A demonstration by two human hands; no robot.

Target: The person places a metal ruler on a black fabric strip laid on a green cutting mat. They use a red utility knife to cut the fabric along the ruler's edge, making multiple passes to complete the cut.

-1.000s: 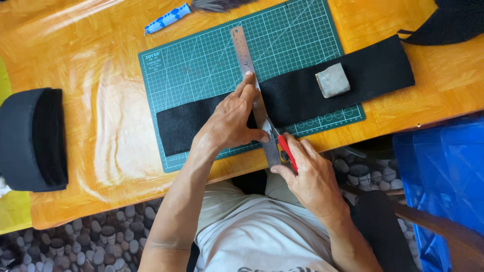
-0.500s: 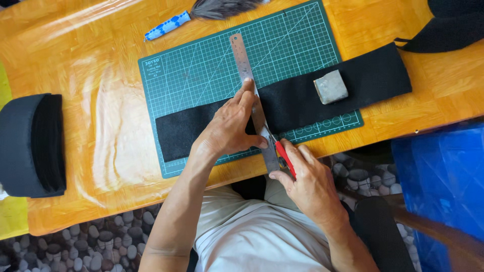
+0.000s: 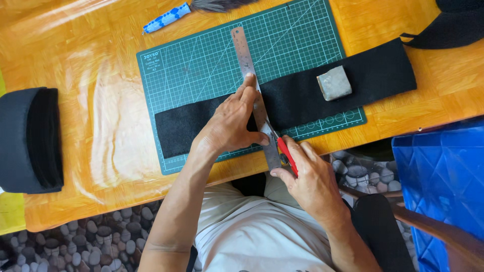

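Note:
A long strip of black fabric (image 3: 363,80) lies across a green cutting mat (image 3: 212,65) on an orange wooden table (image 3: 91,126). A steel ruler (image 3: 244,50) lies across the strip, running away from me. My left hand (image 3: 232,123) presses flat on the ruler and fabric, fingers spread along the ruler's left side. My right hand (image 3: 310,181) grips a red-handled cutting knife (image 3: 286,153) at the ruler's near right edge, by the table's front edge. A grey stone block (image 3: 334,83) rests on the fabric to the right.
A stack of black folded fabric (image 3: 27,138) sits at the table's left end. A blue-handled brush (image 3: 166,17) lies beyond the mat. More black fabric (image 3: 454,25) is at the far right corner. A blue plastic sheet (image 3: 443,186) is at the right, above a pebble-pattern floor (image 3: 91,242).
My right hand has drawn the knife slightly toward me along the ruler. My left hand stays pressed on the ruler.

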